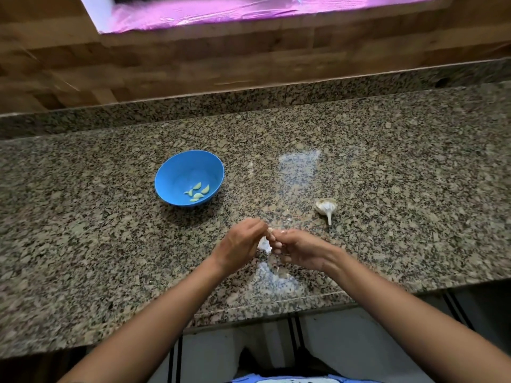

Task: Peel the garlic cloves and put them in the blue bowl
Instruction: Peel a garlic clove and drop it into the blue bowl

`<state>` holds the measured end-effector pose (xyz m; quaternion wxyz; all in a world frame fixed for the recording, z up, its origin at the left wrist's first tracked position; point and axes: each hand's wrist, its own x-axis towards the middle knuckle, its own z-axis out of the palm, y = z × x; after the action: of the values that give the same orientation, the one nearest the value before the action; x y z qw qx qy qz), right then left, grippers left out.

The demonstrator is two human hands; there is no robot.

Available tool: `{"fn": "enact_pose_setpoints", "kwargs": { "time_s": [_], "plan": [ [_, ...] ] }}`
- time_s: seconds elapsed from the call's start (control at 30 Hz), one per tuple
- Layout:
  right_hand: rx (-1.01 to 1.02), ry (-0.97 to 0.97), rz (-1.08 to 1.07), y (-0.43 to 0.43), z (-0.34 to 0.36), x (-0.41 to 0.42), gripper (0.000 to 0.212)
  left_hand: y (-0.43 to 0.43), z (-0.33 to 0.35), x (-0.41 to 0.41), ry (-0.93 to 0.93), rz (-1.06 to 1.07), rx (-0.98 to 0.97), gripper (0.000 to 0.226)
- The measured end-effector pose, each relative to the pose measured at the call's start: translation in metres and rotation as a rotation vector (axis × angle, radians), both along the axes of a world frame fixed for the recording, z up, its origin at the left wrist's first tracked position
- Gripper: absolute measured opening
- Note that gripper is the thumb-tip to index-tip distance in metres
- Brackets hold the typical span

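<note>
At the counter's [387,167] centre, left hand [239,246] and right hand [300,250] pinch one garlic clove [270,230] together; blue bowl [177,172] at ten o'clock, garlic bulb [326,207] at two.

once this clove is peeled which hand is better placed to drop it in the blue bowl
Probably the left hand. The blue bowl sits on its side of the counter, up and to the left. The right hand would have to cross over the left, though it seems to pinch the clove too.
</note>
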<state>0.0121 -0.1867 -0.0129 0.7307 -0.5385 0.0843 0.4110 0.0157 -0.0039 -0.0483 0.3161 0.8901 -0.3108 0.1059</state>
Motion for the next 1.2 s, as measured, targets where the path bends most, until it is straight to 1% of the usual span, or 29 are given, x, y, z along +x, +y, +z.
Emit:
{"fn": "enact_pose_setpoints", "kwargs": {
  "time_s": [0.03, 0.1, 0.13, 0.17, 0.2, 0.23, 0.27, 0.3, 0.33, 0.37, 0.4, 0.43, 0.5, 0.57, 0.6, 0.63, 0.67, 0.7, 0.73, 0.77, 0.8, 0.83, 0.87, 0.9, 0.93, 1.0, 1.07, 1.13, 1.2],
  "plan": [
    [-0.118, -0.160, 0.010, 0.002, 0.000, -0.001, 0.021, -0.005, 0.003, -0.002, 0.127, 0.069, -0.046, 0.022],
    [-0.664, -0.752, 0.135, 0.002, -0.003, 0.001, 0.021, -0.021, 0.012, -0.009, 0.587, 0.216, -0.196, 0.024],
    [-0.911, -1.059, 0.195, 0.002, -0.007, 0.003, 0.026, -0.025, 0.016, -0.010, 0.825, 0.262, -0.312, 0.025],
    [-1.031, -1.278, 0.221, 0.000, -0.010, 0.004, 0.032, -0.027, 0.021, -0.009, 1.046, 0.289, -0.450, 0.025],
    [-1.065, -1.429, 0.238, -0.003, -0.014, 0.006, 0.034, -0.026, 0.025, -0.007, 1.239, 0.286, -0.600, 0.025],
    [-1.096, -1.537, 0.281, -0.006, -0.017, 0.008, 0.033, -0.024, 0.028, -0.004, 1.395, 0.270, -0.746, 0.025],
    [-1.161, -1.585, 0.316, -0.005, -0.018, 0.009, 0.030, -0.022, 0.030, -0.002, 1.482, 0.271, -0.847, 0.024],
    [-1.213, -1.525, 0.346, -0.001, -0.017, 0.008, 0.028, -0.021, 0.031, -0.002, 1.511, 0.290, -0.890, 0.024],
    [-1.256, -1.400, 0.334, 0.005, -0.013, 0.005, 0.027, -0.021, 0.029, -0.002, 1.437, 0.325, -0.845, 0.025],
    [-1.215, -1.217, 0.276, 0.013, -0.008, 0.002, 0.027, -0.022, 0.025, -0.005, 1.257, 0.350, -0.713, 0.026],
    [-1.060, -0.976, 0.174, 0.018, -0.005, 0.000, 0.027, -0.024, 0.022, -0.008, 1.019, 0.349, -0.540, 0.026],
    [-0.825, -0.732, 0.040, 0.022, -0.002, -0.001, 0.027, -0.024, 0.017, -0.010, 0.768, 0.335, -0.390, 0.025],
    [-0.391, -0.316, -0.180, 0.024, 0.009, -0.002, 0.028, -0.020, 0.013, -0.011, 0.371, 0.265, -0.246, 0.023],
    [-0.086, -0.035, -0.255, 0.026, 0.015, -0.006, 0.031, -0.008, 0.009, -0.008, 0.073, 0.178, -0.156, 0.023],
    [0.016, 0.067, -0.279, 0.028, 0.015, -0.007, 0.032, -0.003, 0.008, -0.006, -0.011, 0.150, -0.103, 0.025],
    [0.035, 0.084, -0.282, 0.031, 0.017, -0.009, 0.033, -0.002, 0.007, -0.004, -0.022, 0.151, -0.079, 0.027],
    [-0.109, -0.079, -0.242, 0.034, 0.014, -0.012, 0.033, -0.005, 0.010, -0.005, 0.056, 0.183, -0.073, 0.028],
    [-0.357, -0.330, -0.177, 0.034, 0.008, -0.013, 0.032, -0.009, 0.012, -0.008, 0.249, 0.231, -0.108, 0.028],
    [-0.689, -0.633, -0.051, 0.030, -0.001, -0.012, 0.032, -0.014, 0.015, -0.010, 0.517, 0.272, -0.211, 0.029],
    [-0.953, -0.881, 0.075, 0.027, -0.008, -0.011, 0.033, -0.017, 0.017, -0.012, 0.780, 0.305, -0.355, 0.029],
    [-1.115, -1.053, 0.175, 0.025, -0.013, -0.011, 0.035, -0.018, 0.017, -0.014, 0.987, 0.328, -0.498, 0.028],
    [-1.174, -1.113, 0.211, 0.022, -0.017, -0.012, 0.036, -0.017, 0.018, -0.016, 1.117, 0.338, -0.608, 0.027],
    [-1.161, -1.086, 0.175, 0.021, -0.019, -0.015, 0.032, -0.016, 0.018, -0.018, 1.160, 0.339, -0.670, 0.025],
    [-1.086, -1.011, 0.070, 0.021, -0.021, -0.018, 0.025, -0.015, 0.018, -0.020, 1.149, 0.333, -0.714, 0.024],
    [-0.986, -0.912, -0.079, 0.022, -0.022, -0.021, 0.018, -0.015, 0.019, -0.023, 1.119, 0.330, -0.753, 0.023],
    [-0.775, -0.691, -0.353, 0.026, -0.023, -0.023, 0.014, -0.018, 0.017, -0.028, 1.064, 0.345, -0.838, 0.020],
    [-0.658, -0.549, -0.531, 0.031, -0.024, -0.023, 0.010, -0.025, 0.014, -0.031, 0.990, 0.375, -0.889, 0.016],
    [-0.620, -0.466, -0.641, 0.038, -0.020, -0.025, 0.009, -0.034, 0.010, -0.033, 0.895, 0.423, -0.903, 0.014],
    [-0.663, -0.440, -0.721, 0.044, -0.016, -0.027, 0.012, -0.044, 0.009, -0.033, 0.772, 0.482, -0.857, 0.014]
  ]
}}
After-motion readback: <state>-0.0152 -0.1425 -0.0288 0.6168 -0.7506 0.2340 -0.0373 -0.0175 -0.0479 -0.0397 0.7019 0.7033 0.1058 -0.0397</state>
